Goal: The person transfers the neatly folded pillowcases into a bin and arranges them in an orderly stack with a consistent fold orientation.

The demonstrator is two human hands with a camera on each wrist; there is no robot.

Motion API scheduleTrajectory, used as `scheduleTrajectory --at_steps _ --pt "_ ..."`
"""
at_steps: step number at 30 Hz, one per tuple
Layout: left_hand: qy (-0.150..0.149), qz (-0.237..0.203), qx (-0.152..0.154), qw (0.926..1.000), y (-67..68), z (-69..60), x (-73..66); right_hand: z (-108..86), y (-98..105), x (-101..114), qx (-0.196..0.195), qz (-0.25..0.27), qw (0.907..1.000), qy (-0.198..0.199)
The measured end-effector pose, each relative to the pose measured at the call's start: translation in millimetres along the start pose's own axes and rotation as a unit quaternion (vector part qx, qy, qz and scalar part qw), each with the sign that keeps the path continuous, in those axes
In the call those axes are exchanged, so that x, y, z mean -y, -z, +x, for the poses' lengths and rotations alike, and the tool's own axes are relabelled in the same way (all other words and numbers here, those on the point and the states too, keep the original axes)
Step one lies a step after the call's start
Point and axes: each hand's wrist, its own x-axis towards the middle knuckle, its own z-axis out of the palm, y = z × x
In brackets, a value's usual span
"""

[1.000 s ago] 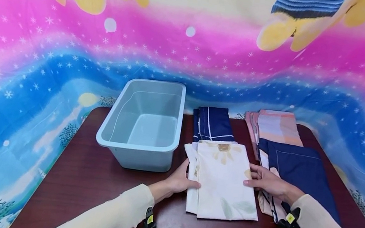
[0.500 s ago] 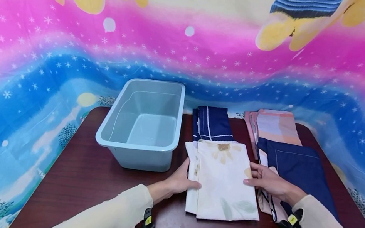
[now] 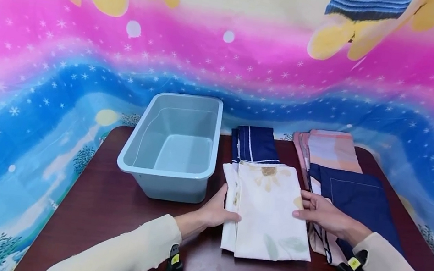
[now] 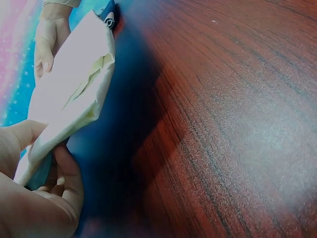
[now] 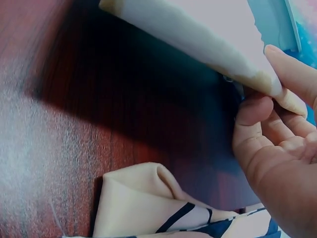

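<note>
A folded white cloth (image 3: 272, 213) with a pale flower and leaf print is held between both hands, lifted off the table. My left hand (image 3: 212, 210) grips its left edge, thumb on top and fingers curled underneath, as the left wrist view shows. On the opposite edge my right hand (image 3: 324, 214) pinches the cloth, thumb above and fingers below, plain in the right wrist view. The cloth's near part hangs over a dark shadow on the wood. Behind it lies a folded navy cloth (image 3: 257, 142) with white lines, its front end covered.
A light blue plastic tub (image 3: 165, 177) stands left of the cloths, with nothing inside. At the right, a folded navy cloth (image 3: 357, 201) overlaps a pink checked cloth (image 3: 334, 147). The dark wooden table (image 3: 98, 211) meets a printed curtain (image 3: 224, 81) at the back.
Both hands keep their hold on the white cloth, which shifts slightly upward in the head view. The view itself moves a little; the tub and other cloths stay put.
</note>
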Motion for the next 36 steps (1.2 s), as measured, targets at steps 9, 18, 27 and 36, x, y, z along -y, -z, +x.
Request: scheduleTrajectory --at_steps 9,18,27,36 --pt "0.001 -0.006 0.0 1.0 2.4 -1.0 -12.5 -3.5 -0.6 14.2 -0.006 -0.008 0.9998 0.016" --pt "-0.009 0.011 0.002 0.9999 6.1 -4.6 -28.4 -8.8 0.8 27.3 -0.004 -0.011 0.9998 0.017" --pt "0.005 0.0 0.011 0.9999 9.9 -9.4 -42.3 -10.9 -0.8 40.0 -0.018 -0.038 0.9991 -0.001" --pt "0.015 0.003 0.018 0.9997 15.7 -11.3 -60.7 -14.7 0.2 51.6 -0.019 -0.031 0.9992 0.014"
